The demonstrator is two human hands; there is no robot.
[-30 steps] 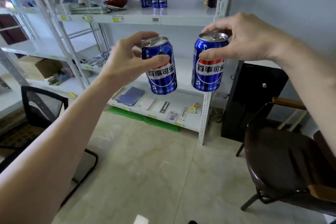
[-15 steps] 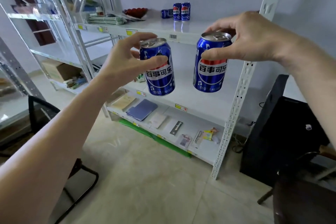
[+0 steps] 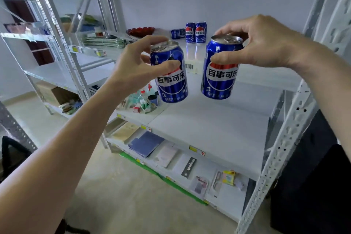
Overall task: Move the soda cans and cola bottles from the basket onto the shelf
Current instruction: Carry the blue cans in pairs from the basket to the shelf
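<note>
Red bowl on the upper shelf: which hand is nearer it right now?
Left. The left hand, holding a can, is just below and in front of the red bowl; the right hand is well off to the bowl's right.

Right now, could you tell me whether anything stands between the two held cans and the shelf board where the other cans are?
Nothing visible does. The left hand and right hand hold a left can and right can before the shelf board; the standing cans sit farther back, with bare board in front.

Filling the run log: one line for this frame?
left hand grips blue can | right hand grips second can | both in air before shelf | two cans upright there
</note>
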